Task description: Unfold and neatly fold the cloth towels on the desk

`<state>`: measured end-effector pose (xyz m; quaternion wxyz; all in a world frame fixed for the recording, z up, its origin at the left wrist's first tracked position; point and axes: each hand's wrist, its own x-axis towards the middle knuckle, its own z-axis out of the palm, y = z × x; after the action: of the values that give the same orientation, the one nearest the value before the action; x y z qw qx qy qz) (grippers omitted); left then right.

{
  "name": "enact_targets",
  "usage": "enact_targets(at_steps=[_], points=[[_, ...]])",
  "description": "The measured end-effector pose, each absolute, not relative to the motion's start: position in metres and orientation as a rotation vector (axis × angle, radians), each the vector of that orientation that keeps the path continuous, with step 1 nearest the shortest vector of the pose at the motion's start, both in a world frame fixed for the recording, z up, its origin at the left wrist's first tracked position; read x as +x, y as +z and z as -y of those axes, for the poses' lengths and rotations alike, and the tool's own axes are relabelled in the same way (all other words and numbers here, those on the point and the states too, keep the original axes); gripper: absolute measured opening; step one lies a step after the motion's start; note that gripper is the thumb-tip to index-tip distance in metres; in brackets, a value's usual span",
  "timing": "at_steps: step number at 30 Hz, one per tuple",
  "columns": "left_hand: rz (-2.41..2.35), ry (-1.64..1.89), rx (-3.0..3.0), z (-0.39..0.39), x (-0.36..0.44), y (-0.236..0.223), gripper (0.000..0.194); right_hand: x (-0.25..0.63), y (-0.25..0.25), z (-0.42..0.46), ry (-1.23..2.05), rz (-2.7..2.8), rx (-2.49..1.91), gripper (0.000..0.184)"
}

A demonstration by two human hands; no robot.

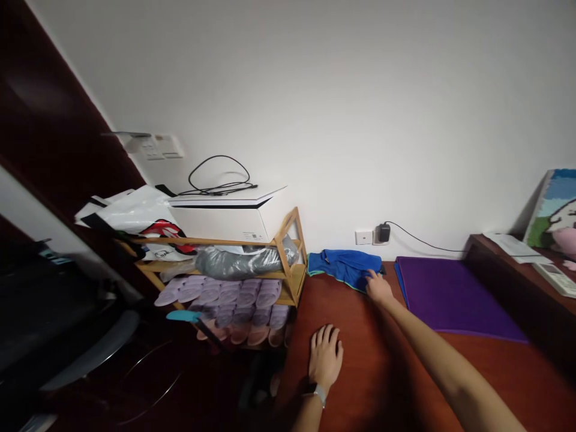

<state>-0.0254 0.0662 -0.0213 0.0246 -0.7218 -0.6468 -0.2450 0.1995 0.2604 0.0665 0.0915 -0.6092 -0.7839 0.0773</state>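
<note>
My left hand (pixel 324 358) lies flat on the reddish-brown wooden table (pixel 348 384), fingers stretched out and holding nothing. A watch (pixel 317 391) is on that wrist. My right hand (pixel 378 287) reaches to the back of the table, its fingers closed on the near right edge of a crumpled blue cloth (pixel 348 264) with lighter green edging. The cloth lies against the wall. Just right of this hand, a folded purple cloth (pixel 454 297) rests flat, with a blue layer showing at its left edge.
Left of the table stands a wooden rack (pixel 292 264) with lilac slippers (pixel 247 293), a white box (pixel 220 222) and a coiled black cable (pixel 220 191). A black charger (pixel 384 232) is plugged into the wall. On a raised ledge at right lies a white remote (pixel 555 277).
</note>
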Motion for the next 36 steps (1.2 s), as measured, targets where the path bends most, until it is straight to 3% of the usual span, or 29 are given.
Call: enact_targets(at_steps=[12, 16, 19, 24, 28, 32, 36], points=[[2.105, -0.759, -2.255, -0.065, -0.028, -0.024, 0.043, 0.188, 0.053, -0.306, 0.197, 2.291, -2.058, 0.064], [2.119, -0.765, -2.244, -0.065, -0.027, -0.024, 0.043, 0.184, 0.069, -0.309, 0.169, 2.253, -2.040, 0.070], [2.118, -0.757, -2.244, -0.065, -0.028, -0.025, 0.043, 0.180, 0.127, -0.316, 0.105, 2.219, -1.862, 0.071], [2.085, -0.770, -2.232, -0.066, -0.027, -0.027, 0.043, 0.184, 0.312, -0.297, -0.241, 1.954, -0.953, 0.067], [2.045, -0.788, -2.245, -0.068, -0.025, -0.024, 0.041, 0.215, 0.426, -0.228, -0.365, 1.714, -0.652, 0.066], [2.020, -0.781, -2.302, -0.068, -0.030, -0.015, 0.049, 0.255, 0.445, -0.147, -0.259, 1.724, -0.671, 0.064], [1.958, -0.886, -2.430, -0.060, -0.008, 0.001, 0.091, 0.288, 0.417, -0.074, -0.130, 1.740, -0.718, 0.064]])
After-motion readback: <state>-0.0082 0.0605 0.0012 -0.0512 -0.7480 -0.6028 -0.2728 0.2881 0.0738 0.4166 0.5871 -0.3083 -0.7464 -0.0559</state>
